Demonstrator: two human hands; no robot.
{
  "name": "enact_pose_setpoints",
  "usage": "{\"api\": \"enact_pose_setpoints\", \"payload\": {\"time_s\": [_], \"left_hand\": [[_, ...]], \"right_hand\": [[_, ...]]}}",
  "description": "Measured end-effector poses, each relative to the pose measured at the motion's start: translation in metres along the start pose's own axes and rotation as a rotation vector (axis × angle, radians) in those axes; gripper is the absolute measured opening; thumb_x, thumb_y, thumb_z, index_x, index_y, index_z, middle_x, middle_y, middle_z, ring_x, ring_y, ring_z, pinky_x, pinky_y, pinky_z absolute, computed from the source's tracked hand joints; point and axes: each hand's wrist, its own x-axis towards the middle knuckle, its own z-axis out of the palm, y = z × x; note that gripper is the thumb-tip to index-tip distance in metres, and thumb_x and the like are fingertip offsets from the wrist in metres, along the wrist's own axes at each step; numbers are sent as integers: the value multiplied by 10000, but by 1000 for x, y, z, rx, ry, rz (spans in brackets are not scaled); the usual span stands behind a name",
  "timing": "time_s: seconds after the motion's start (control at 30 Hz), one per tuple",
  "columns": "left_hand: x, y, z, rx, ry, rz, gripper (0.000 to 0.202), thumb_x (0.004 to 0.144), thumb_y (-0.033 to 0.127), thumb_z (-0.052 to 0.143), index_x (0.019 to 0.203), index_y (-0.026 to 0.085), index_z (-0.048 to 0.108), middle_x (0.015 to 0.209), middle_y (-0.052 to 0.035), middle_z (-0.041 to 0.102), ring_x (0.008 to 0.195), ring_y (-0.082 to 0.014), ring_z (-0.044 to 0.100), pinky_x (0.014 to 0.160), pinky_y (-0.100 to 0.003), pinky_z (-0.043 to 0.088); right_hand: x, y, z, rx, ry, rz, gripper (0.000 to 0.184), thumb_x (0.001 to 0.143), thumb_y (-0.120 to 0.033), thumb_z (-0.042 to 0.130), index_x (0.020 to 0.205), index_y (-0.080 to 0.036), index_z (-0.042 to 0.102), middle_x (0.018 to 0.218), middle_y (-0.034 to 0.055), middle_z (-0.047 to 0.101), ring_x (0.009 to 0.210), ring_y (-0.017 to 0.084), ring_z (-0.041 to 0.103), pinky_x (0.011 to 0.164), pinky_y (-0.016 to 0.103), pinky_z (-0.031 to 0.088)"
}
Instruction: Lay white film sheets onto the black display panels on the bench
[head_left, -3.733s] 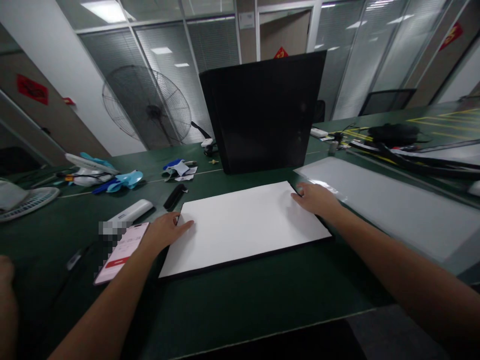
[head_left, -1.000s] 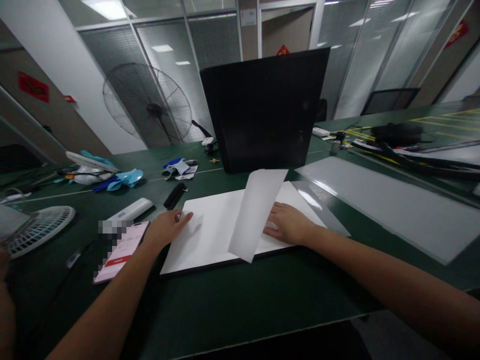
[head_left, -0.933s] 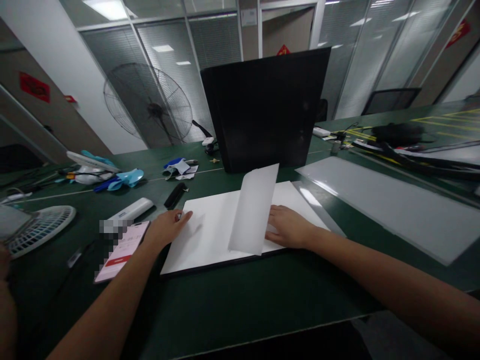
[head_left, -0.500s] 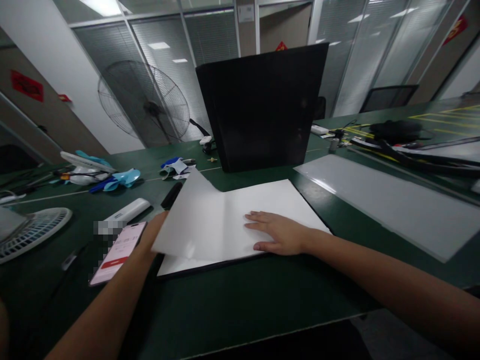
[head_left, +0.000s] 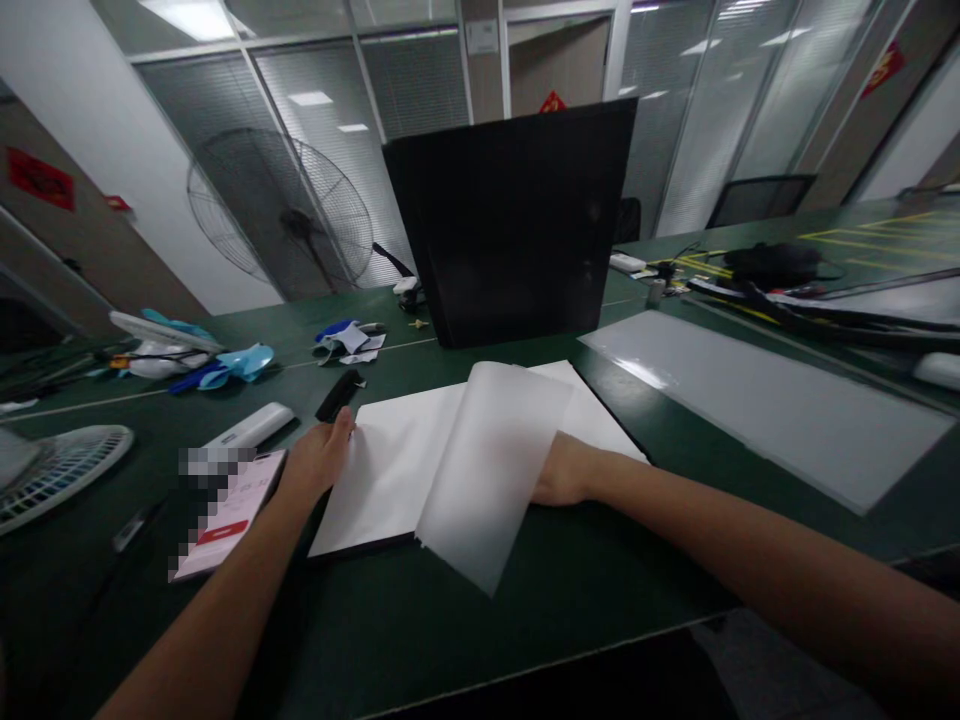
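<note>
An open sketchbook [head_left: 375, 480] with blank white pages and a dark cover lies on the green table in front of me. A loose-looking, slightly see-through page [head_left: 487, 480] curls up over its middle, one corner hanging past the near edge. At the book's left edge is my left hand [head_left: 322, 455], closed with the thumb along the margin. My right hand [head_left: 566, 470] is behind the curled page; its fingers are hidden by the sheet. Left of my left hand lie a phone [head_left: 240, 505] with a lit screen and a white oblong device [head_left: 251, 428].
A large black panel [head_left: 517, 220] stands upright behind the book. To the right lies a translucent sheet [head_left: 765, 400]. A black object [head_left: 340, 397] lies just past my left hand. Crumpled wrappers [head_left: 351, 340], a blue item [head_left: 236, 365] and a white fan grille [head_left: 71, 475] are at left.
The lifted page has swung from the left side to the right and now covers my right hand's fingers. My left hand has moved from that page to the book's left edge.
</note>
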Motion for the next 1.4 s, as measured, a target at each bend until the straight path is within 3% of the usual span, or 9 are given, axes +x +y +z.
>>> {"api": "enact_pose_setpoints", "payload": {"time_s": [0.23, 0.4, 0.47, 0.57, 0.7, 0.9, 1.13, 1.27, 1.4], "left_hand": [[-9, 8, 1, -28, 154, 197, 835, 1011, 675, 154, 1139, 117, 762, 1249, -201, 711, 1236, -354, 637, 1061, -459, 480], [-44, 35, -23, -173, 513, 765, 811, 978, 753, 228, 1563, 245, 465, 1659, -121, 388, 1484, -345, 429, 1196, -509, 370], [-61, 52, -32, -120, 462, 1033, 792, 946, 796, 275, 1533, 317, 505, 1720, -66, 302, 1518, -374, 379, 1215, -546, 328], [-77, 78, -36, 36, 86, 1263, 669, 882, 806, 459, 1248, 316, 730, 1587, -53, 538, 1456, -387, 473, 1207, -567, 338], [-75, 85, -31, 170, -269, 928, 543, 928, 695, 484, 1028, 260, 793, 1290, -82, 758, 1221, -335, 678, 1065, -526, 505], [-45, 41, -30, 194, -312, 572, 615, 817, 716, 638, 1247, 292, 752, 1473, -74, 649, 1360, -347, 592, 1154, -533, 451], [-27, 11, -31, 179, -366, 492, 848, 740, 756, 687, 1450, 297, 623, 1611, -90, 504, 1457, -376, 490, 1189, -551, 412], [-25, 8, -28, 167, -367, 497, 850, 741, 773, 678, 1451, 311, 617, 1620, -74, 493, 1469, -369, 475, 1212, -539, 386], [-25, 6, -28, 170, -388, 489, 858, 746, 765, 678, 1465, 303, 603, 1637, -78, 468, 1489, -360, 449, 1223, -537, 367]], "right_hand": [[4, -5, -11, 42, -81, 58, 753, 971, -694, 513, 1549, -211, 525, 1618, 171, 431, 1473, 372, 399, 1212, 586, 292], [6, -5, -10, 16, -69, 48, 794, 955, -731, 506, 1574, -233, 490, 1620, 167, 430, 1475, 369, 394, 1202, 587, 302], [6, -5, -9, 5, -67, 45, 805, 951, -747, 494, 1568, -229, 497, 1607, 173, 443, 1464, 372, 407, 1194, 587, 312], [6, -6, -10, -9, -76, 50, 807, 958, -746, 478, 1568, -219, 496, 1603, 183, 444, 1461, 370, 412, 1192, 580, 317], [6, -5, -11, -2, -91, 60, 784, 970, -735, 468, 1580, -242, 482, 1626, 155, 421, 1477, 354, 392, 1211, 568, 290], [5, -5, -8, 26, -83, 67, 799, 957, -741, 493, 1586, -249, 472, 1635, 148, 410, 1489, 362, 375, 1218, 584, 275], [-1, 30, -18, 37, 52, 72, 685, 1014, -664, 443, 1550, -245, 519, 1566, 111, 514, 1439, 277, 462, 1213, 468, 334], [-36, 106, -41, -276, 348, 498, 590, 1033, -511, 431, 1510, -184, 550, 1528, 158, 533, 1408, 313, 478, 1198, 493, 343], [-86, 172, -53, -439, 463, 1016, 803, 971, -543, 515, 1611, -86, 353, 1612, 262, 387, 1512, 408, 318, 1196, 596, 289]]}}
